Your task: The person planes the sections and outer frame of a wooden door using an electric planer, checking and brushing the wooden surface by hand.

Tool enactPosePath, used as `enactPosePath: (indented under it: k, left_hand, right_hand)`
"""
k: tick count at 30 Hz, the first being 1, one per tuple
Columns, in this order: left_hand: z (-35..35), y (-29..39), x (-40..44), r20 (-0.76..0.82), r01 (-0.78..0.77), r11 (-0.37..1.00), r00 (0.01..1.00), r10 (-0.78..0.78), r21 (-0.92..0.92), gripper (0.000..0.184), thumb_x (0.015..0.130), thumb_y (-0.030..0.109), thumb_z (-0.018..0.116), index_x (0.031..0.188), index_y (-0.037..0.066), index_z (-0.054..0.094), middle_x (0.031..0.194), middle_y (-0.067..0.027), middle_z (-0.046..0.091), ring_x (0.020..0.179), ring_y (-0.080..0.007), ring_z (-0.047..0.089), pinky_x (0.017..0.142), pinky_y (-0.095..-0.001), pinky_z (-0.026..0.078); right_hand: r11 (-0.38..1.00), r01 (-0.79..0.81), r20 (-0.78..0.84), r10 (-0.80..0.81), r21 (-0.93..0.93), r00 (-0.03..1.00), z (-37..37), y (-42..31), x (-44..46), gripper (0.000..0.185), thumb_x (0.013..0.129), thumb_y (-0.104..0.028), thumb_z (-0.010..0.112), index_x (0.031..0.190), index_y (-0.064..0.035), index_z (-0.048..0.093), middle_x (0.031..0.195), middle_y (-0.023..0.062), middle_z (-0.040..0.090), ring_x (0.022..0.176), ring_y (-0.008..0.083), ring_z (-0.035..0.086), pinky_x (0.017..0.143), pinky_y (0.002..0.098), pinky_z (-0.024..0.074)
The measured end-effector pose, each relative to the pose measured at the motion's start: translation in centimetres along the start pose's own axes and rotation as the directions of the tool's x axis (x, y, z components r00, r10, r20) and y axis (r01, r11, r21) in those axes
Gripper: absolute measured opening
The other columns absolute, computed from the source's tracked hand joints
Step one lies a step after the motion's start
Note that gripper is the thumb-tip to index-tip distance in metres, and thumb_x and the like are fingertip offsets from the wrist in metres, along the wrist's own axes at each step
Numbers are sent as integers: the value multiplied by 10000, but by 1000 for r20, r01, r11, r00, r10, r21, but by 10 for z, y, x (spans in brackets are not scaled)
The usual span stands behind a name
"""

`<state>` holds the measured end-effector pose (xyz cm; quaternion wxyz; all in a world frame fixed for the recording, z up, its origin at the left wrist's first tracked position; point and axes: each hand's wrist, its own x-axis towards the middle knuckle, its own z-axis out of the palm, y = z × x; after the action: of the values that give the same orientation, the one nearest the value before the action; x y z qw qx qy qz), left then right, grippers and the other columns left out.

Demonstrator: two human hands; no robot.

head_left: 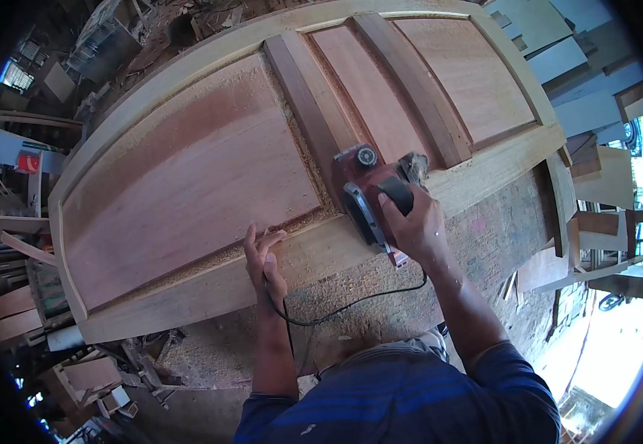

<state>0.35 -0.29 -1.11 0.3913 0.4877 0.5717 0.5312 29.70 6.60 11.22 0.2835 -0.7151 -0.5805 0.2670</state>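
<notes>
A red electric hand planer [369, 185] sits on the near rail of a panelled wooden door [336, 246], where a dark upright meets that rail. My right hand [414, 226] is closed around its black rear handle. From the planer's back end a black power cord [358, 302] sags across to my left wrist and loops over the base of my thumb. My left hand [264, 259] hovers at the near rail, left of the planer, fingers spread and partly stretched out. Whether its fingertips touch the wood I cannot tell.
Wood shavings [329, 201] line the panel edges. The door lies on a workbench [484, 229] strewn with sawdust. Boards and sheets [595, 111] are stacked at the right, and wood scraps [88, 377] crowd the lower left.
</notes>
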Motion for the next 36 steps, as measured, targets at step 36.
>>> enactPosePath:
  k: [36]
  left_hand:
    - [-3, 0, -3, 43, 62, 997, 997, -64, 39, 844, 1144, 553, 501, 1680, -72, 316, 1228, -267, 786, 1328, -333, 689, 1282, -524, 342]
  right_hand:
    - [996, 77, 45, -75, -44, 996, 113, -102, 324, 541, 1024, -478, 650, 1156, 18, 823, 1143, 327, 785, 1140, 472, 757, 1068, 506, 575]
